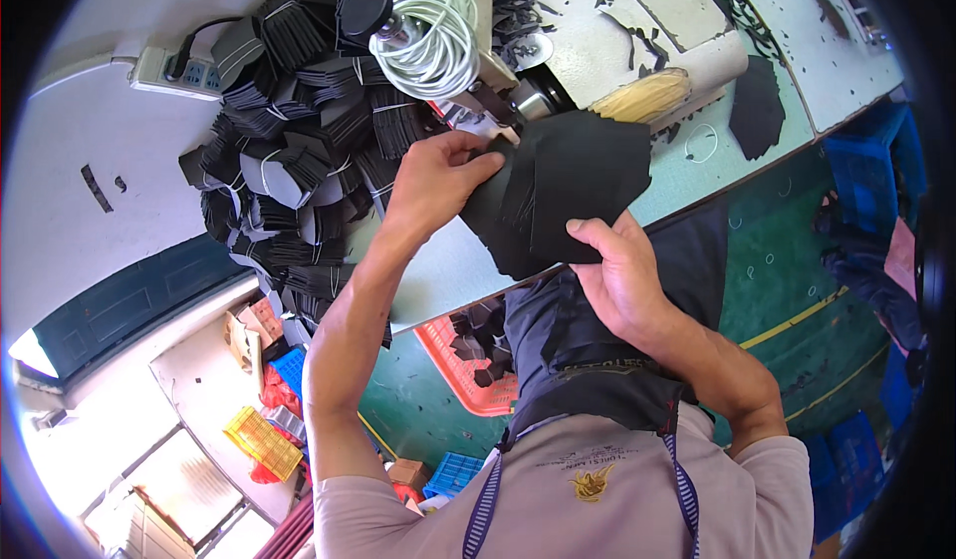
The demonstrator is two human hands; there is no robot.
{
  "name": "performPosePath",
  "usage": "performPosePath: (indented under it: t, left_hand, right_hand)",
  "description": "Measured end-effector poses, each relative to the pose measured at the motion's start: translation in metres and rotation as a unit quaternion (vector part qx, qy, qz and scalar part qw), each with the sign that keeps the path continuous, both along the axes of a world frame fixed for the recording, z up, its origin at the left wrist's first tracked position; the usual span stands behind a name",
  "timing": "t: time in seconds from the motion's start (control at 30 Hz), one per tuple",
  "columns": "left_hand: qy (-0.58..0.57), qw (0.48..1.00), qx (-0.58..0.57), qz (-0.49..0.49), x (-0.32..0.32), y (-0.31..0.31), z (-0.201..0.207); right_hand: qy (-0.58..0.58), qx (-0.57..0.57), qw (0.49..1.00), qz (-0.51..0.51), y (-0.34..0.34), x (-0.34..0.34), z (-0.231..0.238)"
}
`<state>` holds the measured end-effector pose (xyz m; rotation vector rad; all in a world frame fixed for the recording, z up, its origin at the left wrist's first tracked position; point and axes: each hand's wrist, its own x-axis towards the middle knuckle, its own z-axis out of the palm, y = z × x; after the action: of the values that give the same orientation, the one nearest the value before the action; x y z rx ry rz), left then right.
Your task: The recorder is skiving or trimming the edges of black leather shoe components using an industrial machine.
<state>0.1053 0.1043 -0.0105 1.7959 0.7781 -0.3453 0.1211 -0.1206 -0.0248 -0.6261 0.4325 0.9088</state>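
Note:
A fanned stack of thin black cut pieces (588, 166) is held between my hands, over the front edge of the worktable (438, 280). My left hand (433, 186) pinches the stack's upper left edge between thumb and finger, close to the machine's metal working part (538, 96). My right hand (617, 265) grips the lower right edge, thumb on top and fingers underneath. The pieces look like leather or a similar sheet material, with angled edges. They cover part of the machine's front.
Tied bundles of black pieces (289, 176) are heaped at the left. A coil of pale cord (428, 41) hangs by the machine (637, 21). Black scraps and a loose black piece (757, 109) lie rightward. An orange basket (453, 370) stands below; blue crates (876, 171) stand right.

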Motion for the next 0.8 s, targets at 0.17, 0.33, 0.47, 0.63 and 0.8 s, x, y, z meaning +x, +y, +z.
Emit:
performPosePath:
  t: [0.17, 0.33, 0.47, 0.63, 0.8]
  left_hand:
    - [-0.016, 0.986, 0.161, -0.038, 0.02, -0.006, -0.005]
    - [-0.111, 0.991, -0.073, -0.004, -0.006, 0.009, -0.013]
    - [-0.051, 0.998, -0.037, 0.019, -0.007, 0.002, -0.001]
    - [-0.027, 0.998, 0.058, 0.026, 0.001, 0.004, -0.015]
    - [-0.055, 0.994, 0.096, 0.026, 0.016, -0.006, -0.021]
  right_hand:
    - [0.009, 0.027, 0.999, -0.016, 0.007, -0.003, 0.006]
    - [-0.024, -0.012, 0.999, -0.025, 0.005, 0.002, -0.002]
    - [-0.013, -0.001, 1.0, 0.001, -0.003, -0.002, -0.003]
    - [0.03, 0.022, 0.999, -0.017, 0.008, -0.015, 0.002]
    - [0.035, 0.02, 0.998, -0.042, 0.009, -0.008, 0.004]
